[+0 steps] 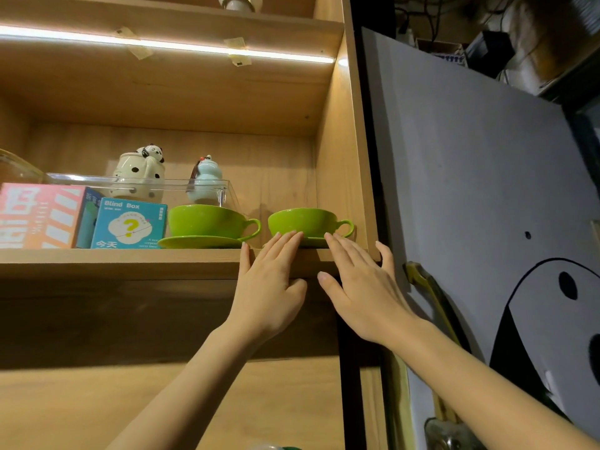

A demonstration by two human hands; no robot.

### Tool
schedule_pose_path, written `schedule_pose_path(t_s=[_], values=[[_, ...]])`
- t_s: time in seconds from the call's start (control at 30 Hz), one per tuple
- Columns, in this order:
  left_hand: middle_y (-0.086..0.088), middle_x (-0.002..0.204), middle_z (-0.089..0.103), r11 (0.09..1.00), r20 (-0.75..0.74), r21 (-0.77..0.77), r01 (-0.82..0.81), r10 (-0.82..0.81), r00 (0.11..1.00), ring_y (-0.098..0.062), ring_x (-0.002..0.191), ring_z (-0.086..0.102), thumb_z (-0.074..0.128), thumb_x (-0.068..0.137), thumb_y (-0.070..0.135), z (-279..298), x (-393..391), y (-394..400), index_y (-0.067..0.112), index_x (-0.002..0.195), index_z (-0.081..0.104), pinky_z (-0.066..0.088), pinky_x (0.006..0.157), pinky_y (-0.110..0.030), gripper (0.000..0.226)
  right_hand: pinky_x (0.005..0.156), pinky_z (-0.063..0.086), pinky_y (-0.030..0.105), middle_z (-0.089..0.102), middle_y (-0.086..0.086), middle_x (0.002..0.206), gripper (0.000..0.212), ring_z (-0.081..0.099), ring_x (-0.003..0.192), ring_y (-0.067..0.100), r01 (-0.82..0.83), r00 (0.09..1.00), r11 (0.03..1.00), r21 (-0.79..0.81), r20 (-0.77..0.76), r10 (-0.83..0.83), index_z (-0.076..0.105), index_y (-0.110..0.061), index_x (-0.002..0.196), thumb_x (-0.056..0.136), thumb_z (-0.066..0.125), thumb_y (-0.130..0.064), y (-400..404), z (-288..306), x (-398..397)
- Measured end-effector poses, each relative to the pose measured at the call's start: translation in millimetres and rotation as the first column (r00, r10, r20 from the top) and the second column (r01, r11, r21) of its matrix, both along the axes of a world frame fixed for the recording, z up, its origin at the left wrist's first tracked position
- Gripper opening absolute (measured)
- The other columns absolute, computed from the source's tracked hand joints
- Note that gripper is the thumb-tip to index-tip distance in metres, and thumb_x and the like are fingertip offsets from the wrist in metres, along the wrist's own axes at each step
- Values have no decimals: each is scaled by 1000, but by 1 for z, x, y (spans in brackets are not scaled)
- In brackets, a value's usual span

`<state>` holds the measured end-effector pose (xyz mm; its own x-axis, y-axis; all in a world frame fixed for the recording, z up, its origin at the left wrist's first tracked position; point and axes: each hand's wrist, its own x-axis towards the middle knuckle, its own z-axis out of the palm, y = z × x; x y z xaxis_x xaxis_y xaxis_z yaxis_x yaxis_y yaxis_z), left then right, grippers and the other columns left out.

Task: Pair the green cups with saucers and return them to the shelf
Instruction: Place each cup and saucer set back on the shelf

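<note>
Two green cups on saucers, wooden shelf [130,259].
Left cup [207,220] upright on its saucer [198,242], beside the right cup [305,221] on its saucer [313,242]; handles point right.

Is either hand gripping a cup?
No: the left hand and right hand lie flat with straight fingers at the shelf edge, fingertips by the right cup's saucer.

Lime-green cups [207,219], matching saucers [198,242]; teal box [128,224], yellow question mark; cream pot [138,173], black spots.
</note>
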<state>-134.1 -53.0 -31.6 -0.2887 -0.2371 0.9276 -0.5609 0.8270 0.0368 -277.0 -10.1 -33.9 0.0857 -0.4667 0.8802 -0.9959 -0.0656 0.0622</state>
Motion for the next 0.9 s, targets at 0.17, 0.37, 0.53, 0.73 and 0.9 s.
schedule_pose_path(t_s=[0.17,0.37,0.53,0.73,0.9], values=[[11,156,11,1000,66,13,-17,16,998,-5,144,-1,44,87,21,1,3,-2,30,145,11,-20,110,-34,67,116,-7,41,16,-6,158,61,13,145,8,-38,999,998,-50,9,39,8,-27,147,90,21,-45,-4,-2,-1],[11,157,-2,997,163,37,-72,65,985,-4,143,-8,43,87,25,5,9,0,31,145,3,-17,113,-38,70,116,-10,41,3,-8,159,61,2,146,6,23,1000,1000,-10,7,-23,-2,-27,147,95,25,-43,-3,-3,1],[8,156,-10,994,189,32,-104,96,977,-6,142,-13,41,87,31,3,14,3,29,145,-3,-15,114,-36,73,116,-10,44,-3,-5,159,60,-3,146,8,78,997,997,28,-13,-78,-6,-25,147,97,25,-37,2,-2,4],[3,153,-13,946,-149,-114,-302,285,947,-12,142,-14,29,77,42,-12,49,-9,21,146,1,-9,114,-33,78,113,-14,38,-3,-9,159,60,-8,142,1,-44,998,999,-20,-53,43,-5,-29,147,96,26,-35,8,-2,24],[-6,158,-4,935,-290,1,-355,340,895,-16,144,-7,14,67,51,-17,79,-19,16,146,4,-6,113,-32,87,110,-18,37,-2,-11,159,59,-5,144,1,-169,975,985,25,-141,170,-1,-31,147,96,28,-35,-4,-3,63]])
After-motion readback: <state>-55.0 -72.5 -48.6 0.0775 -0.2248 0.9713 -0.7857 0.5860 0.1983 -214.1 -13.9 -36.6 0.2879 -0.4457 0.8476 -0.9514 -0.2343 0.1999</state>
